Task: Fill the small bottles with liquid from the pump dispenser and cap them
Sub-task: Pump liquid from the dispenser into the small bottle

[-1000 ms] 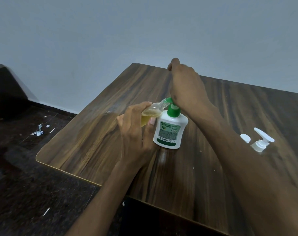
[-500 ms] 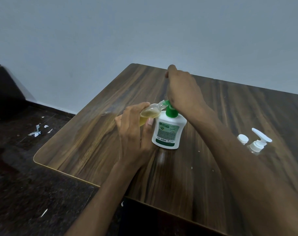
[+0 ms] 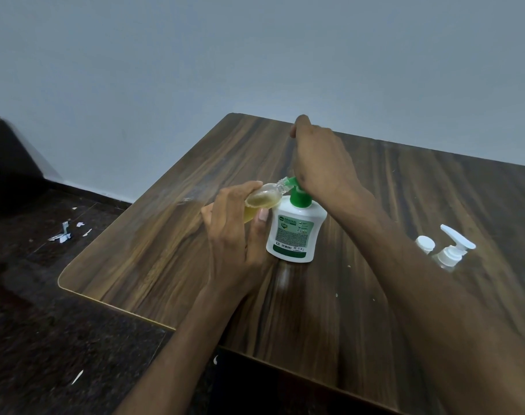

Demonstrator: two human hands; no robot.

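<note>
Left hand (image 3: 234, 235) fingers grip a clear, amber-filled small bottle (image 3: 262, 200) at the green-topped pump dispenser (image 3: 295, 232); right hand (image 3: 321, 160) presses its pump on the woodgrain table (image 3: 153, 250).

We are viewing the scene through a single head-worn wide-angle camera, so no second view is sharing any part of it. The camera is looking forward and down across the wooden table (image 3: 360, 310) from its near edge, facing the grey wall (image 3: 255, 55) behind it. It is sitting close: both forearms are entering from the bottom of the frame. The dark floor (image 3: 45, 324) is showing at the left.
</note>
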